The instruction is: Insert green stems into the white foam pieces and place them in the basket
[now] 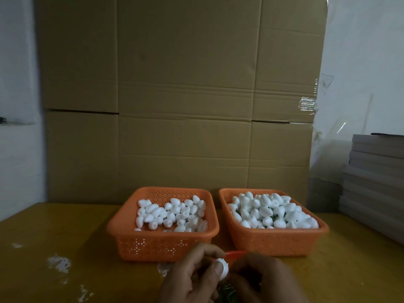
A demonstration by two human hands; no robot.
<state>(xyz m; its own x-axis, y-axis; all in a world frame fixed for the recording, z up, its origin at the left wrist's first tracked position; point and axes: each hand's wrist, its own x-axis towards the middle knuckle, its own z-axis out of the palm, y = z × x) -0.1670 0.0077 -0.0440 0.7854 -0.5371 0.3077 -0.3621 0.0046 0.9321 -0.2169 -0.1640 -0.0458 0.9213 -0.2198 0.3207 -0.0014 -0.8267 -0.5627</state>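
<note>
Two orange perforated baskets stand side by side on the yellow table (54, 232) before a cardboard wall (181, 95): the left basket (161, 246) partly filled with white foam pieces, the right basket (275, 241) heaped; grey boards (376, 182) are stacked at right. At the near edge, the left hand (192, 274) pinches one foam piece (223, 267) between thumb and fingers, the right hand (264, 278) curled against it, its grip unclear; green stems (227, 294) lie just below, between the hands.

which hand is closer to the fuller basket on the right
Right. The right hand sits just in front of the fuller basket, below its near left corner. The left hand, pinching a foam piece, is farther left.
</note>
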